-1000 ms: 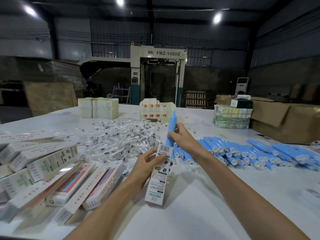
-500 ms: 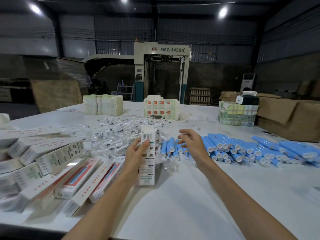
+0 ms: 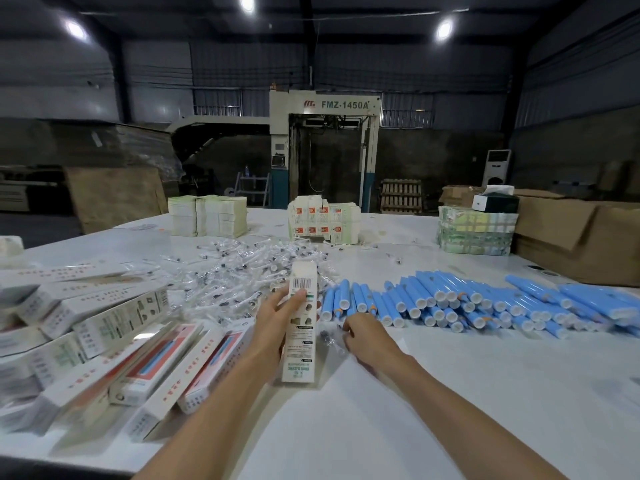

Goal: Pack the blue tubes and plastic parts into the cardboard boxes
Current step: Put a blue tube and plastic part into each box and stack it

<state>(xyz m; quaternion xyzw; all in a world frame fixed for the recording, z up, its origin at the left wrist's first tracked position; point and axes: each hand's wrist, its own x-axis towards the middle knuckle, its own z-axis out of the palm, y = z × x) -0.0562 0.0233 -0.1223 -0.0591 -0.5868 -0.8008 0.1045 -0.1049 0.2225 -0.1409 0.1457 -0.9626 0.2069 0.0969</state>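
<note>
blue tubes [image 3: 446, 299]; white table [image 3: 381, 427]

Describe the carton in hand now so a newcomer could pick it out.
On the big white table, find where the heap of clear plastic parts meets the row of blue tubes. Just in front of that spot the left hand holds one narrow white carton. Unlike the cartons lying flat in the pile at left, it stands on end, barcode near its top.

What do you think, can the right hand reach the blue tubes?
Probably yes. The right hand sits just in front of the nearest blue tubes, and nothing stands between them. Its fingers curl by a small plastic part, so it may be busy.
</note>
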